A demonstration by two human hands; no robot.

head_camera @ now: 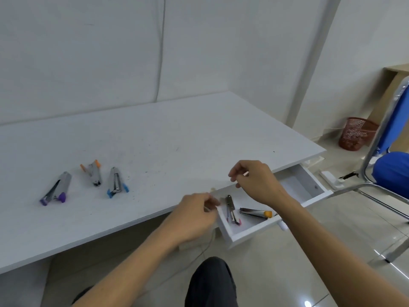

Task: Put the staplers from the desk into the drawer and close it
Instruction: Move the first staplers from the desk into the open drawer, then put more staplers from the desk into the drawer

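Observation:
Three staplers lie on the left of the white desk (177,134): a purple-tipped stapler (56,189), an orange-tipped stapler (94,172) and a blue-tipped stapler (116,182). The white drawer (250,234) under the desk's front right edge stands pulled out. Inside it lie a pink-tipped stapler (231,210) and a yellow-tipped stapler (255,212). My left hand (194,216) hovers at the drawer's left edge, fingers loosely curled, nothing visible in it. My right hand (254,180) hangs above the drawer at the desk edge, fingers half curled and holding nothing.
A blue chair (391,156) with a metal frame stands to the right of the drawer. A red mesh waste basket (356,134) sits on the floor by the wall. A white power strip (332,179) lies on the tiled floor. My dark-trousered knee (210,282) is below the desk.

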